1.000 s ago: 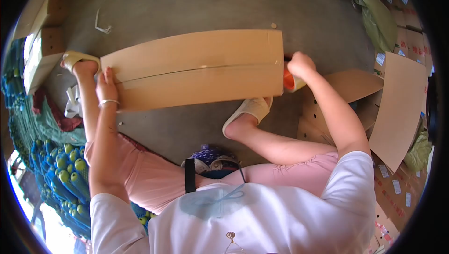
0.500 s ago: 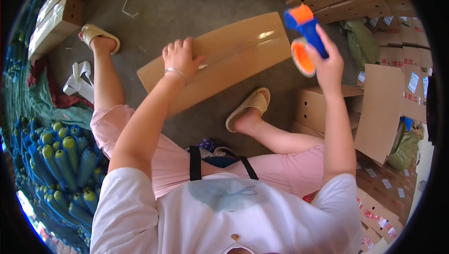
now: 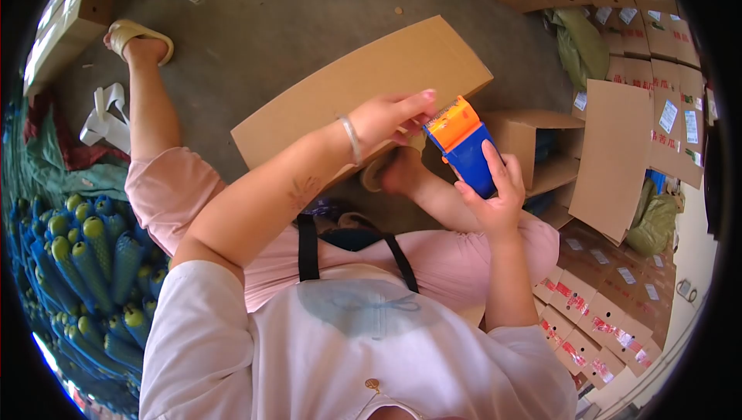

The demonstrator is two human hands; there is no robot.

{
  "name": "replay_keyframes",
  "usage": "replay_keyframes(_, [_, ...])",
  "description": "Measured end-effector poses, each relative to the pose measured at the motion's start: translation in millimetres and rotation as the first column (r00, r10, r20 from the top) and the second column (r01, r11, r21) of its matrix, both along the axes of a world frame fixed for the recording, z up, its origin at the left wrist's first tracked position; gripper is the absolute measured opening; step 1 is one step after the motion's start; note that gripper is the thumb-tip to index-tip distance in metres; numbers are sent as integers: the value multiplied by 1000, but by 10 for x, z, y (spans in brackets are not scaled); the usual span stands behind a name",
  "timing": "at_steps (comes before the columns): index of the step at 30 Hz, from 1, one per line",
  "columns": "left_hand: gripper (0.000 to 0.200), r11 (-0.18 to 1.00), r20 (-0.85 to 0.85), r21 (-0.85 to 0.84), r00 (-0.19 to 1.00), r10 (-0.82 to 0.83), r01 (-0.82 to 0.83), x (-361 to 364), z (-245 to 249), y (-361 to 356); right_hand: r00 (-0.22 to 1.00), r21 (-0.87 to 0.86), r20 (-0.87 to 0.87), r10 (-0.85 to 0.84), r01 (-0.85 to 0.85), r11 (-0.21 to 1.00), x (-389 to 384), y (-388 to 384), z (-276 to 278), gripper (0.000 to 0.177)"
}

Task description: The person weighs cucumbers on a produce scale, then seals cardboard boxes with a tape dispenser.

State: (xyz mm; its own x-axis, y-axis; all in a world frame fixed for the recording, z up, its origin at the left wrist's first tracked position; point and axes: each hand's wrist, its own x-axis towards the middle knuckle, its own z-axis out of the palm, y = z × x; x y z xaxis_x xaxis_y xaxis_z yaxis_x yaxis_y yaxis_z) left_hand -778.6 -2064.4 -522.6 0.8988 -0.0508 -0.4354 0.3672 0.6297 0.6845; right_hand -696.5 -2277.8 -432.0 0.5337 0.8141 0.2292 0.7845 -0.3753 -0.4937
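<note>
In my right hand [image 3: 495, 184] is a blue and orange tape dispenser [image 3: 468, 149], its orange head tilted up to the left. My left hand [image 3: 390, 120], with a bangle at the wrist, is at the edge of that head. Its fingers are bent together there; whether they pinch the tape end is too small to tell. Beyond both hands a long closed cardboard carton [image 3: 363, 72] lies slantwise on the floor between my legs. No tape strip shows on its upper face. My left forearm covers part of its near side.
An open carton [image 3: 514, 146] stands at the right beside a leaning cardboard sheet [image 3: 614, 157]. Stacked cartons [image 3: 657, 57] line the right side. On the left are green gourd-like vegetables in blue netting [image 3: 93, 242] and a white strap-like item [image 3: 108, 119].
My left hand has left the carton and come right to the dispenser. My right hand has lowered the dispenser toward me. The carton's taped face no longer shows on top.
</note>
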Motion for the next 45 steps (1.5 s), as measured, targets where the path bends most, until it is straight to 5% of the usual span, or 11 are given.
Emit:
replay_keyframes(9, [35,907,15,-419,998,58,-47,499,3,175,999,61,17,47,-48,997,282,162,-86,71])
replay_keyframes(13, [32,983,70,168,994,-90,77,844,-127,456,998,-74,-64,-29,24,997,451,438,-72,70])
replay_keyframes(15, [31,714,69,699,997,-33,-25,1066,-381,697,987,-138,-142,-70,51,989,543,439,-100,70])
replay_keyframes(19, [22,381,-140,919,986,86,97,1510,-869,1532,989,-397,24,-147,145,906,694,-114,-276,73])
replay_keyframes(21, [31,-142,-248,967,906,-344,210,1762,-1687,1702,966,-474,-139,-218,128,871,702,-290,-396,74])
replay_keyframes(25, [41,417,-464,669,784,-413,616,1764,-2180,944,965,-436,-171,-200,108,893,798,-332,-605,75])
replay_keyframes(29, [45,-99,-700,633,514,-497,767,1641,-2100,1305,973,-436,-169,-158,70,897,892,-253,-628,75])
replay_keyframes(31, [45,326,-563,768,824,-63,550,1449,-1531,1581,996,-397,-54,-76,49,916,985,24,-602,72])
replay_keyframes(33, [50,289,-411,889,897,162,356,1262,-1035,1699,998,-328,-35,-50,36,944,1052,506,-580,67])
replay_keyframes(37, [68,-431,-241,862,963,117,268,649,-285,757,1000,-387,0,10,-9,922,1196,1509,-731,57])
replay_keyframes(45, [94,-377,-360,833,914,186,405,374,-673,168,998,-314,32,51,-39,948,1321,1633,-986,54])
